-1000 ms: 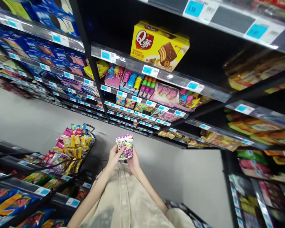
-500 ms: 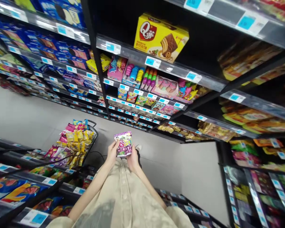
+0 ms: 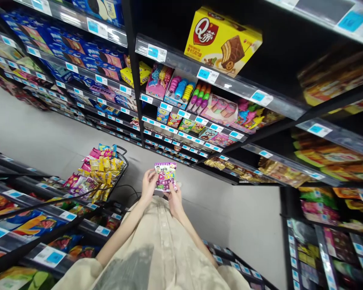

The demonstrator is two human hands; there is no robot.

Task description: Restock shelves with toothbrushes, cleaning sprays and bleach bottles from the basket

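Candy packet [image 3: 165, 176] amid stocked shop shelves [image 3: 218, 82]

1. A yellow cake box [image 3: 222, 40] sits alone on an upper shelf [image 3: 218, 80], angled to the shelf edge.
2. The shelf below carries bright candy toys [image 3: 181, 88] in pink, blue and green.
3. Blue biscuit packs [image 3: 78, 52] fill the shelving to the left.
4. Blue price tags [image 3: 207, 74] run along every shelf front.
5. A black wire basket [image 3: 101, 173], heaped with yellow and pink packets, stands on the grey floor [image 3: 33, 137].
6. Low shelves at lower left hold snack bags [image 3: 30, 225].
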